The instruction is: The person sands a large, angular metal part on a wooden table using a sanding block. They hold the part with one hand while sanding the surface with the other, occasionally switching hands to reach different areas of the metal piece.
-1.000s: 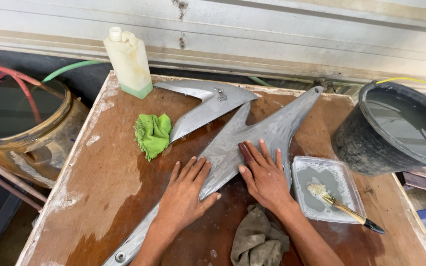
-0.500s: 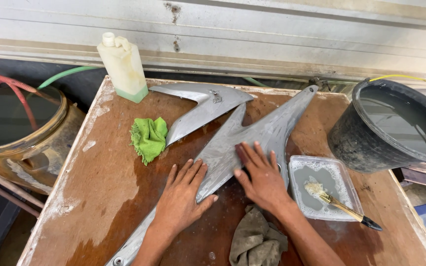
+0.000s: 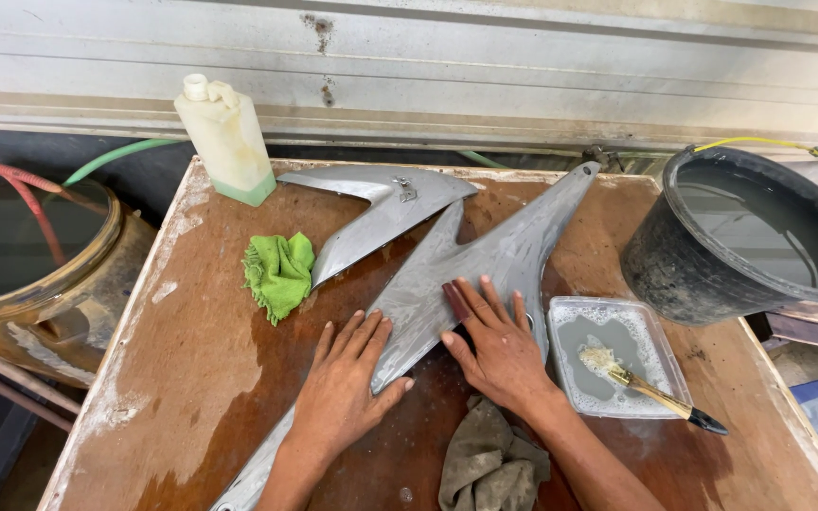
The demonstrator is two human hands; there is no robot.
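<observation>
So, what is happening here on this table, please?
A person presses both hands flat on a long grey pointed panel lying on a wet brown table. The left hand steadies its lower part; the right hand holds a small dark red pad under its fingers against the surface. A second grey panel, a green cloth and a tray with a brush lie nearby.

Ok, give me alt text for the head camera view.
Two bare hands, left hand and right hand, press flat on a long grey pointed panel lying on a wet brown table. Nearby sit a green cloth, a tray with a brush, and a black bucket.
</observation>
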